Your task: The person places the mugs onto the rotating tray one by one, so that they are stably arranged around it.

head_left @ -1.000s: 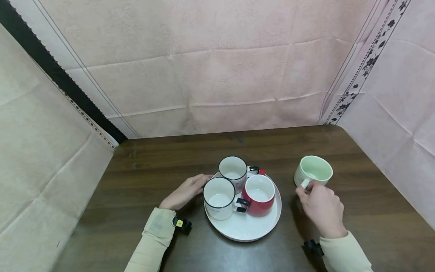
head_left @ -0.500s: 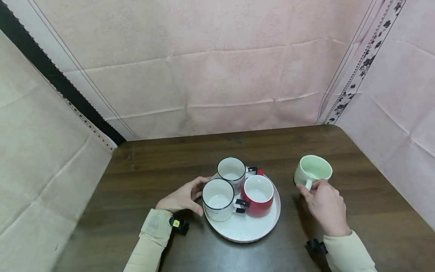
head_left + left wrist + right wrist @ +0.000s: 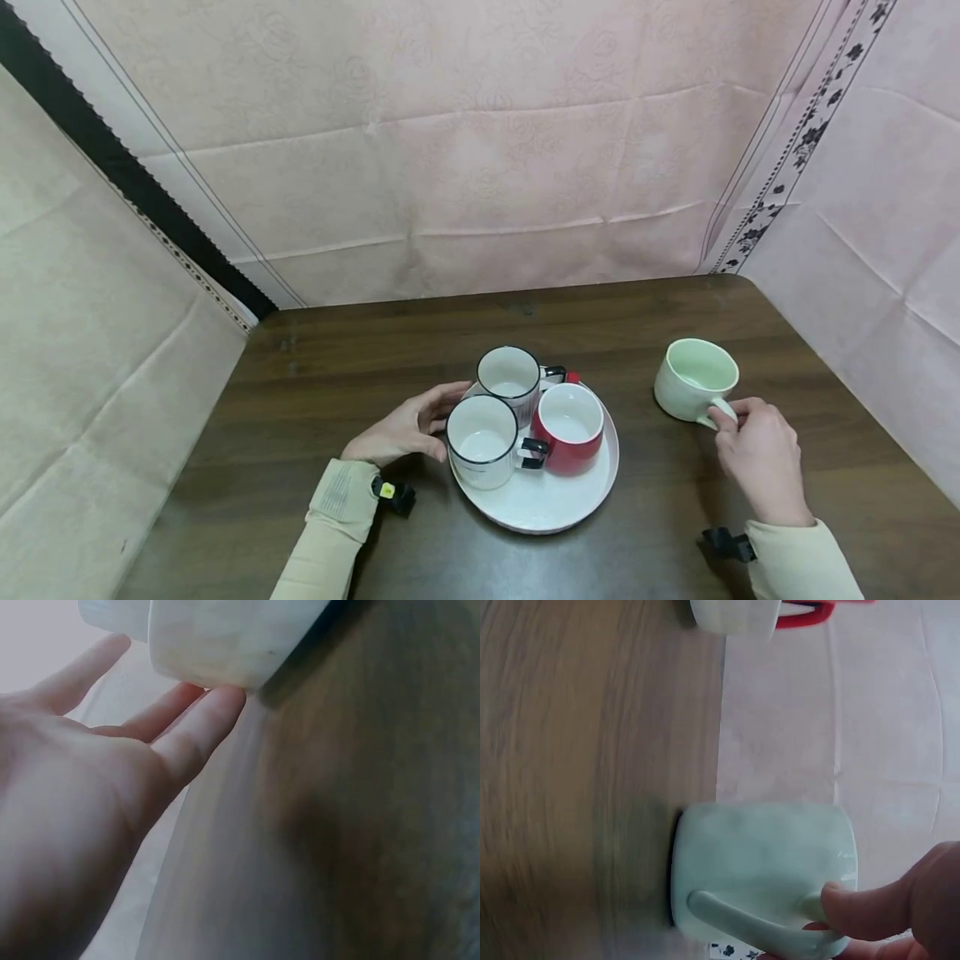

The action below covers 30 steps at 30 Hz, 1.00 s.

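My right hand (image 3: 761, 454) pinches the handle of a pale green mug (image 3: 693, 383), which stands upright on the right of the table. In the right wrist view, the thumb (image 3: 862, 909) presses that handle (image 3: 742, 922). At the left rim of a round white plate (image 3: 536, 512), my left hand (image 3: 401, 425) lies with spread, loosely bent fingers. Its fingertips (image 3: 225, 697) touch white ware in the left wrist view; whether plate or mug, I cannot tell. Two white mugs with black rims, one in front (image 3: 482, 454) and one behind (image 3: 512, 375), share the plate with a red mug (image 3: 572, 442).
A red piece (image 3: 573, 377) shows behind the red mug; what it belongs to is mostly hidden. Brown wooden table (image 3: 360, 333) surrounds the plate. Pale cloth (image 3: 480, 167) hangs along the back and both sides.
The green mug's handle has swung from the front toward the right, my right hand moving right with it. My left thumb has spread out beside the front white mug.
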Each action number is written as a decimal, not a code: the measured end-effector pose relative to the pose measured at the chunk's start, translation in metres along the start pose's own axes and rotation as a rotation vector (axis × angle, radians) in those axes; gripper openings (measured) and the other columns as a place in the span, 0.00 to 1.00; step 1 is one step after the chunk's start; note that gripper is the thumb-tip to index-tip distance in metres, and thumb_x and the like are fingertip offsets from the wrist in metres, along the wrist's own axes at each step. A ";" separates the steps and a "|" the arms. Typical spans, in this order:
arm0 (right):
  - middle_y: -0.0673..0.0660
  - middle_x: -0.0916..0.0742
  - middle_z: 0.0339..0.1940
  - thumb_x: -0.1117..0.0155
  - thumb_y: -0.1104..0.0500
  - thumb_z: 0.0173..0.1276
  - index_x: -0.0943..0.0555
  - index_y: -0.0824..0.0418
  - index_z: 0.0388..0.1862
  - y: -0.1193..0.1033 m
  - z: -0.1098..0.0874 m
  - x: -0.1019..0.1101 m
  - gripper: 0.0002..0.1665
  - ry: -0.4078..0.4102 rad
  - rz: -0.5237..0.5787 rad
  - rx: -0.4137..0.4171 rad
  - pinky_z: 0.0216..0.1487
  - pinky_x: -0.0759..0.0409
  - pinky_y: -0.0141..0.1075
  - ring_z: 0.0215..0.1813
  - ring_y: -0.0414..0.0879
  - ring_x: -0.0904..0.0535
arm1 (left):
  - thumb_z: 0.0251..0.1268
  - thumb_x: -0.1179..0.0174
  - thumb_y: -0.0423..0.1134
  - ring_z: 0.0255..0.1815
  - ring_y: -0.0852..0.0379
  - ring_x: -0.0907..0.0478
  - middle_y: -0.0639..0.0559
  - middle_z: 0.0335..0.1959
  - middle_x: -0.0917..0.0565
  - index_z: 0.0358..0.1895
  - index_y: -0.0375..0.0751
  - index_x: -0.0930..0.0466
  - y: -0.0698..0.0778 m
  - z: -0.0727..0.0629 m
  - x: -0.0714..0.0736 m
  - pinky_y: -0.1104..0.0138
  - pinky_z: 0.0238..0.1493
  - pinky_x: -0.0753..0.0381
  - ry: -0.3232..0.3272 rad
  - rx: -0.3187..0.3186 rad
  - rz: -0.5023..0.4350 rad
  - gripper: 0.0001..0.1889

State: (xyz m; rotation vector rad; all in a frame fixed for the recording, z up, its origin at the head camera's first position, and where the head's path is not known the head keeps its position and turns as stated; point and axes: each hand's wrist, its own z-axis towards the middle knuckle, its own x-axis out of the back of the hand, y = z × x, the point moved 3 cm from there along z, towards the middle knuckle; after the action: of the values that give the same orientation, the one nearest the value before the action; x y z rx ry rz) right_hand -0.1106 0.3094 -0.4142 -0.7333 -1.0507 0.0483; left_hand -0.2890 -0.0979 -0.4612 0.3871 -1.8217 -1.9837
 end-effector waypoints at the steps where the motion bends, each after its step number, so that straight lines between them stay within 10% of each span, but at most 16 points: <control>1: 0.67 0.20 0.31 0.39 0.58 0.70 0.21 0.74 0.39 0.002 0.001 0.001 0.17 0.004 0.005 -0.011 0.35 0.31 0.55 0.35 0.62 0.26 | 0.46 0.26 0.55 0.71 0.46 0.41 0.45 0.73 0.38 0.76 0.41 0.47 0.000 0.000 0.000 0.52 0.69 0.37 0.004 0.002 0.010 0.55; 15: 0.67 0.19 0.40 0.41 0.55 0.71 0.20 0.71 0.47 0.028 0.006 0.018 0.18 0.015 0.048 -0.150 0.40 0.36 0.46 0.44 0.61 0.28 | 0.47 0.28 0.57 0.67 0.41 0.38 0.44 0.70 0.35 0.74 0.41 0.42 0.002 -0.002 0.001 0.54 0.69 0.36 0.015 0.015 0.080 0.51; 24: 0.55 0.13 0.28 0.36 0.52 0.69 0.17 0.64 0.46 0.026 -0.003 0.043 0.16 -0.008 0.080 -0.055 0.24 0.30 0.29 0.25 0.29 0.24 | 0.47 0.32 0.65 0.66 0.41 0.36 0.44 0.69 0.34 0.74 0.42 0.41 0.000 -0.003 0.002 0.57 0.65 0.32 0.024 0.035 0.091 0.52; 30: 0.45 0.15 0.32 0.35 0.55 0.68 0.18 0.62 0.46 0.016 -0.011 0.059 0.13 -0.069 0.224 0.062 0.26 0.24 0.24 0.28 0.33 0.17 | 0.51 0.33 0.63 0.64 0.42 0.34 0.43 0.68 0.33 0.73 0.41 0.40 0.000 -0.004 0.003 0.61 0.61 0.29 0.037 0.056 0.073 0.50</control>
State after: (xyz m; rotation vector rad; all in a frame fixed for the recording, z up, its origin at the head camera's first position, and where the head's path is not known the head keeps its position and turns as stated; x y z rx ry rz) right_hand -0.0660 0.3377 -0.3814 -0.7954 -1.0243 0.2992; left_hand -0.2899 -0.1030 -0.4610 0.3670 -1.8450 -1.8678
